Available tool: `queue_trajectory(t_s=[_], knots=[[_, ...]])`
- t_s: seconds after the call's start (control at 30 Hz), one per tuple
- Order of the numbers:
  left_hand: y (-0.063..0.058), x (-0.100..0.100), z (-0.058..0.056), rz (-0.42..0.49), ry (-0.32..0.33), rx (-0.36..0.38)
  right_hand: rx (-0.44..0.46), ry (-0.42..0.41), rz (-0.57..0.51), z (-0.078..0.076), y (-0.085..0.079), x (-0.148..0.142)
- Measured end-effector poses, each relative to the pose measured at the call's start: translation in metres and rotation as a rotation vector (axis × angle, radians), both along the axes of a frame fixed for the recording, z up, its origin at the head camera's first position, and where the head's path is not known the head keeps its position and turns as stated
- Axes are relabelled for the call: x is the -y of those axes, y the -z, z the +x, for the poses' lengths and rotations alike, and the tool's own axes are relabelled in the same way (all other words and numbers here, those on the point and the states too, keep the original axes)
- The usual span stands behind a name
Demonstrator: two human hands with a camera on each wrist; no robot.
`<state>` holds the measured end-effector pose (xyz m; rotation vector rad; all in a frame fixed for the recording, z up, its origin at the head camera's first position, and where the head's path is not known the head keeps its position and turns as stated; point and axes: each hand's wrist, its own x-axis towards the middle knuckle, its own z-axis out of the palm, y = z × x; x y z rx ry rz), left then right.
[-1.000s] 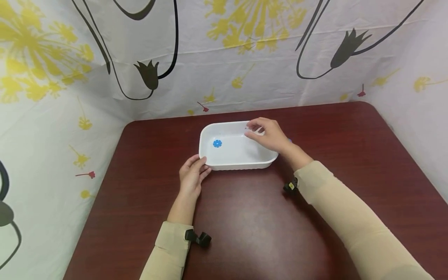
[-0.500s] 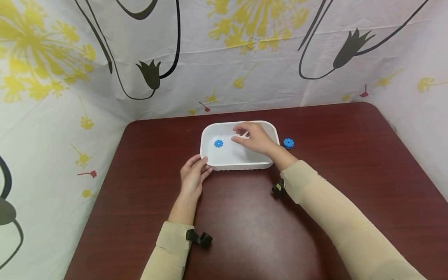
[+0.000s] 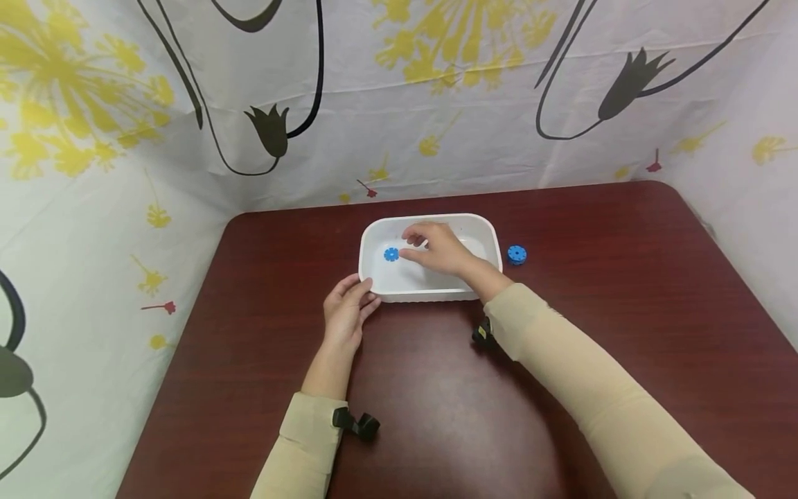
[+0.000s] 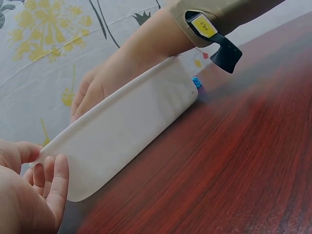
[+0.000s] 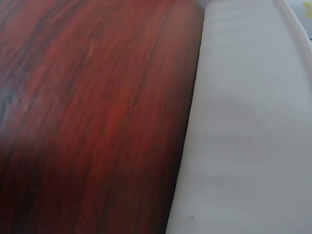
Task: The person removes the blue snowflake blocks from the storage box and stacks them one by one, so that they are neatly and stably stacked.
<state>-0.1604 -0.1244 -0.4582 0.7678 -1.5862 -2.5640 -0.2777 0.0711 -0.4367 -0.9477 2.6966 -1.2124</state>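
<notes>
A white rectangular tray [image 3: 430, 297] stands on the table, its outer wall [image 5: 248, 126] filling the right of the right wrist view. My left hand [image 3: 343, 315] holds the near left corner, thumb over the rim and fingers against the outside, as the left wrist view also shows. Inside the tray, toward its left end, lies a blue notched disc [image 3: 389, 254]. My right hand [image 3: 438, 251] reaches over the tray with fingers bent and thumb apart, thumb tip beside that disc; nothing shows between them. The left wrist view hides those fingertips behind the tray wall.
Just right of the tray sits a small stack of blue notched discs [image 3: 516, 254]. The dark red wooden table [image 3: 430, 388] extends around the tray. A patterned white cloth [image 3: 486, 159] hangs behind the table's far edge.
My right hand has moved left across the tray to the blue disc, uncovering the stack on the right. My left hand keeps its hold on the corner.
</notes>
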Motion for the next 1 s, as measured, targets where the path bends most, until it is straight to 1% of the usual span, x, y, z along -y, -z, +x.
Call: queue_trajectory(t_s=[0.17, 0.33, 0.57, 0.83, 1.0], knots=[[0.0, 0.001, 0.0, -0.01, -0.001, -0.003, 0.023, -0.019, 0.041, -0.001, 0.002, 0.008], [0.001, 0.0, -0.001, -0.005, 0.005, -0.005, 0.027, -0.051, 0.085, -0.002, 0.003, 0.014], [0.003, 0.001, -0.002, 0.006, -0.005, -0.008, 0.082, -0.072, 0.178, -0.002, 0.003, 0.025], [0.003, 0.0, -0.002, 0.013, -0.01, -0.019, 0.091, -0.102, 0.323, 0.0, 0.005, 0.027], [0.002, 0.0, -0.001, 0.01, -0.007, -0.014, 0.1, -0.159, 0.479, 0.002, 0.003, 0.022]])
